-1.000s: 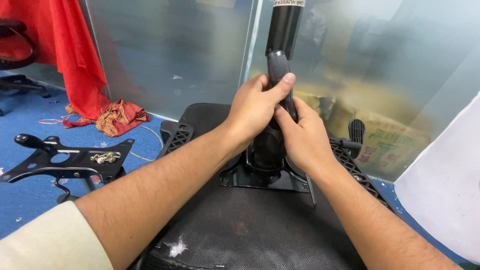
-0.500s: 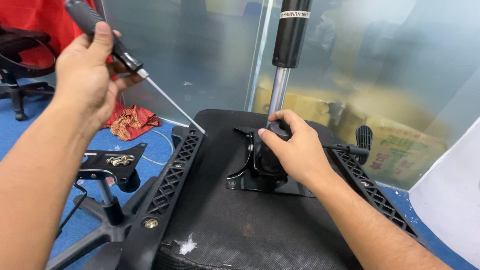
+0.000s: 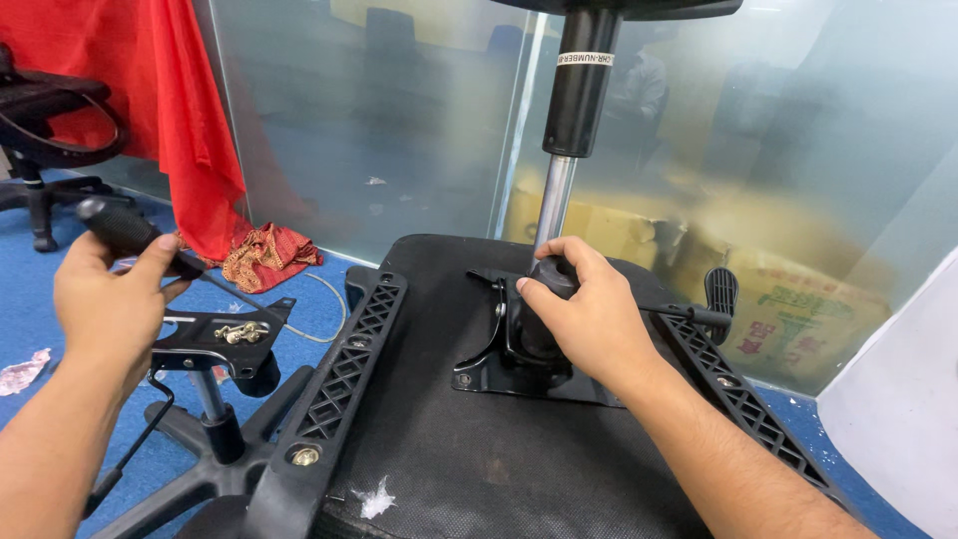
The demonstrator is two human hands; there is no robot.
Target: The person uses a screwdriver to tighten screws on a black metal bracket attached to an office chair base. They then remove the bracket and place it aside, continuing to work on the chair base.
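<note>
Left hand (image 3: 110,299) grips a screwdriver (image 3: 135,235) over the floor; right hand (image 3: 589,314) is wrapped around the mechanism (image 3: 529,339) at the seat's (image 3: 449,459) centre.

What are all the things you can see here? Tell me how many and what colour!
Seat: one, black, upside down, bottom middle.
Mechanism plate: one, black, on the seat.
Gas cylinder: one, black with silver rod, standing up from the mechanism.
Lever knob: one, black, right of the mechanism.
Chair base: one, black, on the floor at left.
Cloth: one, red, hanging at left.
Office chair: one, black, far left.
Tool: one, black handle, in the left hand.
Left hand: holds the tool.
Right hand: grips the mechanism at the rod's foot.
</note>
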